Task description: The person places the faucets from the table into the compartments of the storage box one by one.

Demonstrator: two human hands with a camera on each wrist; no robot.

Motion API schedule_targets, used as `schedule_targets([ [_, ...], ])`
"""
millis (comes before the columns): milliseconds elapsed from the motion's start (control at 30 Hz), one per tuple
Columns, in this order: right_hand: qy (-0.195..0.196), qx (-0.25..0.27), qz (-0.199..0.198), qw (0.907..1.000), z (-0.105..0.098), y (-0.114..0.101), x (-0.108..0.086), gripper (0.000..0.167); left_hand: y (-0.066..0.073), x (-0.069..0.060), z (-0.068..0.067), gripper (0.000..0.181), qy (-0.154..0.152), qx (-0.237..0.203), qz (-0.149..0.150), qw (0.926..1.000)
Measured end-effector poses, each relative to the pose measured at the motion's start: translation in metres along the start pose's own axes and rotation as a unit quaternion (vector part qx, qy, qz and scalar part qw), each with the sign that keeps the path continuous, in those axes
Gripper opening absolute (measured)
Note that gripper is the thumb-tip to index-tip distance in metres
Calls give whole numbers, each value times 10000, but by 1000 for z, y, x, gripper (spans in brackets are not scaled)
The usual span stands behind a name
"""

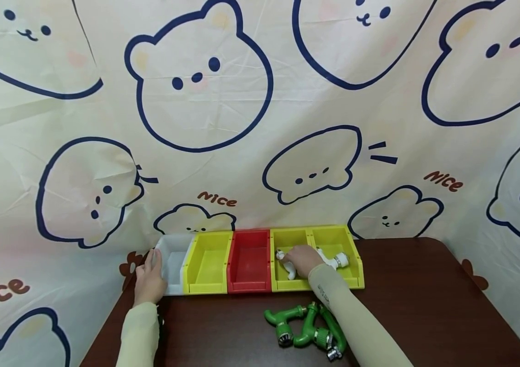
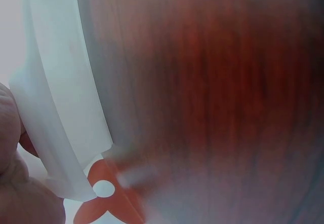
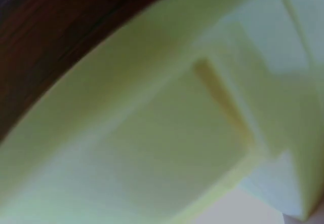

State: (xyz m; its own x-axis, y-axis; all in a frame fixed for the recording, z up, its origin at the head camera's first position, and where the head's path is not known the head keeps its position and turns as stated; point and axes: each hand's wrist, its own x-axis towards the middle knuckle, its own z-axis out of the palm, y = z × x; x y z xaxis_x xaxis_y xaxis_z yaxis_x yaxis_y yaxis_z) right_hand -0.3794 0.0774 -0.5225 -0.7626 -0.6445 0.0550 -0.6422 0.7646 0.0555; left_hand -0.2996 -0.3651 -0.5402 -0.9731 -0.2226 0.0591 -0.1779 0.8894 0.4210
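Note:
My left hand rests against the outer left side of a whitish-grey bin, its fingers stretched along the wall. In the left wrist view, part of that hand lies beside the pale bin wall. My right hand reaches into a yellow bin on the right and grips a white plastic tap, partly hidden under the fingers. Another white tap lies in the rightmost yellow bin. The right wrist view is blurred and shows mostly yellow bin walls.
Between the hands stand another yellow bin and a red bin, in the same row. Several green taps lie on the dark brown table in front, close to the right forearm. A cartoon-printed cloth hangs behind.

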Motion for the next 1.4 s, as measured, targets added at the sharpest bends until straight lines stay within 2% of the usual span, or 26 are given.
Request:
schedule_targets([
  [133,62,-12,-52,10000,1,0,1,44,0,1,0,90,12,2,-6,10000],
  [333,147,-378,-252,9989,-1,-1,0,48,1,1,0,91,10,6,-36,10000],
  [533,97,-310,-168,9993,-2,-3,-2,43,3,-1,-1,91,-36,-19,-53,10000],
  [700,68,-240,-55,9997,1,-2,0,50,2,-1,0,91,17,-20,-32,10000],
  [1000,156,-519,-80,9985,6,0,-3,55,1,0,2,90,32,-41,-14,10000],
  [1267,-133,-715,76,9973,0,-6,-3,42,0,-1,2,90,81,-12,25,10000],
  [1400,-370,-929,132,9949,0,-8,1,42,-3,0,1,91,108,3,83,9999],
])
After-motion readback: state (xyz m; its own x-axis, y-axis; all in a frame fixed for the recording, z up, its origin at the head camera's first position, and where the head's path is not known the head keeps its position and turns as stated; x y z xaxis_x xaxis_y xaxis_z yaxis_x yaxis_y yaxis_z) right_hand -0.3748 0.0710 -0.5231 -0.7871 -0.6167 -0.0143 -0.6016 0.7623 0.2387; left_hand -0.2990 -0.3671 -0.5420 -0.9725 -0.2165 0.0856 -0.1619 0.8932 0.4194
